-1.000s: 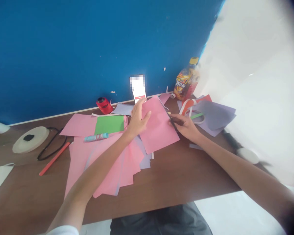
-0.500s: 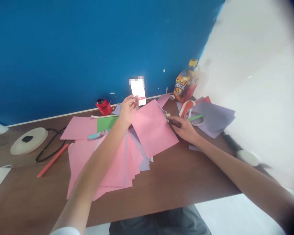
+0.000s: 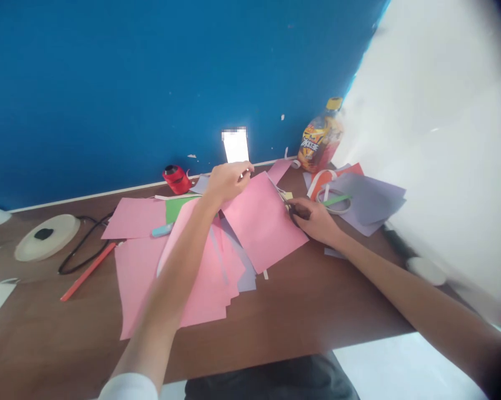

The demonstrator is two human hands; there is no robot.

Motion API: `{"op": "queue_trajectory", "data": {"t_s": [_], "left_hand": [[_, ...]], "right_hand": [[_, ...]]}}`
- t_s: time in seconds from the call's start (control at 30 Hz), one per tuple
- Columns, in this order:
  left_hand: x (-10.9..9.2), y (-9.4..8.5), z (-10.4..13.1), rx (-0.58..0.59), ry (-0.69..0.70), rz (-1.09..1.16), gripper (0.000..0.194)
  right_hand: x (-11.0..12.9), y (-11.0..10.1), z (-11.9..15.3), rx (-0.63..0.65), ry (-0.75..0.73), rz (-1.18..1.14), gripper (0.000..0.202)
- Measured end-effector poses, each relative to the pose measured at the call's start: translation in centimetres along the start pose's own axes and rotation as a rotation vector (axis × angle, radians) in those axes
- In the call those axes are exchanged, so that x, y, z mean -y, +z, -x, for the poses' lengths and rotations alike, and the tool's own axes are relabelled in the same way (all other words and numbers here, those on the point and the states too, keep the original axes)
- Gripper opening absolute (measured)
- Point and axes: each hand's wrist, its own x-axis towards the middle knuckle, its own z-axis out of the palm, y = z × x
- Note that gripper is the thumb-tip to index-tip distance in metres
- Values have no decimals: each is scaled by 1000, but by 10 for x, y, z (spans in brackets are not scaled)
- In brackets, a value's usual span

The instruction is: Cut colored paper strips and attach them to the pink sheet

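In my right hand point(image 3: 317, 219) are dark-handled scissors point(image 3: 291, 211), their blades at the upper right edge of a pink paper sheet point(image 3: 267, 222). A thin pale strip runs along that edge by the blades. My left hand point(image 3: 229, 180) is palm down with curled fingers, over the sheet's upper left corner and in front of the lit phone point(image 3: 236, 147). Whether its fingertips pinch anything is too small to tell. Beneath my left forearm lies a fanned pile of pink sheets point(image 3: 209, 278), with a lilac sheet point(image 3: 246, 280) partly under it.
A drink bottle point(image 3: 320, 139), a tape roll point(image 3: 334, 201) and lilac sheets point(image 3: 371, 194) are at the right. Leftward are a red roll point(image 3: 176, 179), green paper point(image 3: 178, 208), a light blue tube point(image 3: 162, 230), a red stick point(image 3: 88, 272), a black cable point(image 3: 73, 261) and a white disc point(image 3: 46, 239).
My left hand has turned from palm up to palm down and shifted slightly right, its fingers curling. The pile beneath that forearm has been disturbed. My right hand stays at the sheet's edge with the scissors.
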Motion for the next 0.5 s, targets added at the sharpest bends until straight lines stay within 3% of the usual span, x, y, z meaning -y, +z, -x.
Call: {"op": "queue_trajectory", "data": {"t_s": [0.07, 0.17, 0.23, 0.3, 0.37, 0.5], "left_hand": [[-16, -4, -3, 15, -26, 165, 13], [-35, -16, -10, -50, -125, 612, 33], [-38, -25, -15, -158, -136, 785, 40], [-33, -28, -19, -220, -126, 797, 35], [-22, -24, -21, -209, -95, 746, 26], [-1, -1, -15, 68, -100, 315, 38]], "right_hand": [[-2, 0, 0, -4, 8, -21, 36], [-2, -1, -1, -17, 10, -46, 34], [-2, -1, -2, -20, 13, -58, 35], [-1, -1, -2, -22, 20, -60, 36], [-1, -2, -3, -24, 16, -52, 36], [1, -6, -3, -9, -12, -7, 35]]}}
